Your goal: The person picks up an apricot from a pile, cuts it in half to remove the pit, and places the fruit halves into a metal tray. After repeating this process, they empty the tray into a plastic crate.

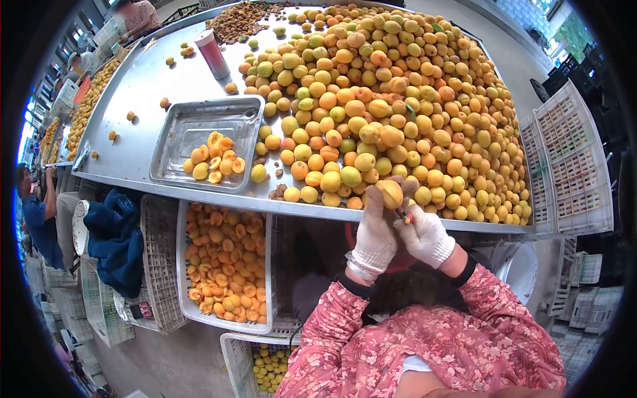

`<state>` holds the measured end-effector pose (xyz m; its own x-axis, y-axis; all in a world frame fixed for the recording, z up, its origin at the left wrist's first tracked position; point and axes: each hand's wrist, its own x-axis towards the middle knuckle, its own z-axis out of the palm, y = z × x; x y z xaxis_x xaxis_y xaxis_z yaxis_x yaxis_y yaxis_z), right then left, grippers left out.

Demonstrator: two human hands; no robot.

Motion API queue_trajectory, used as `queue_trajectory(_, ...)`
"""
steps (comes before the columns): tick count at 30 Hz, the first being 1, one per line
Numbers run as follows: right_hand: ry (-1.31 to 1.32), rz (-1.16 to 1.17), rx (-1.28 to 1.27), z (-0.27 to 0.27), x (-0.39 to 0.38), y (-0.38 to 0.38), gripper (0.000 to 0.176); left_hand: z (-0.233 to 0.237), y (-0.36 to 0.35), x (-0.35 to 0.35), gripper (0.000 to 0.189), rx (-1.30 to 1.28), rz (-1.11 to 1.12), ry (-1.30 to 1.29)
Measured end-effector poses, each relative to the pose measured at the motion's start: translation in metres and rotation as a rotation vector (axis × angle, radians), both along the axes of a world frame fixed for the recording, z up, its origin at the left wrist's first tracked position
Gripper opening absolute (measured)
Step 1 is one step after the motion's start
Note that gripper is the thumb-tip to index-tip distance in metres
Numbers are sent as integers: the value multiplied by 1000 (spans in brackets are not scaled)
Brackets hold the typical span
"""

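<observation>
My left hand, in a white knitted glove, is closed around a yellow apricot just above the table's front edge. Close beside it, my gloved right hand grips a small knife with an orange-red handle, its tip near the fruit. Most of the blade is hidden. A large heap of whole apricots spreads behind both hands. Left of them, a metal tray holds several halved apricots. Some brown pits lie on the table by the heap.
Below the metal table a white crate holds apricot halves, and another crate holds whole fruit. A red-and-white tumbler stands behind the tray. More pits are piled at the back. Upright plastic crates flank the right side.
</observation>
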<state>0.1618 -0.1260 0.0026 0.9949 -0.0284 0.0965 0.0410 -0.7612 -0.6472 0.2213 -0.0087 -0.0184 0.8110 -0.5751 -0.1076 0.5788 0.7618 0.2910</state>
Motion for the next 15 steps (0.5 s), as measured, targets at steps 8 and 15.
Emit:
queue_trajectory(8,-41,-5,40,-6,2,1,26,-5,1,-1,62,158,90,-91)
queue_trajectory(15,113,-36,184,3,5,-3,20,-3,-1,2,64,647,304,-503)
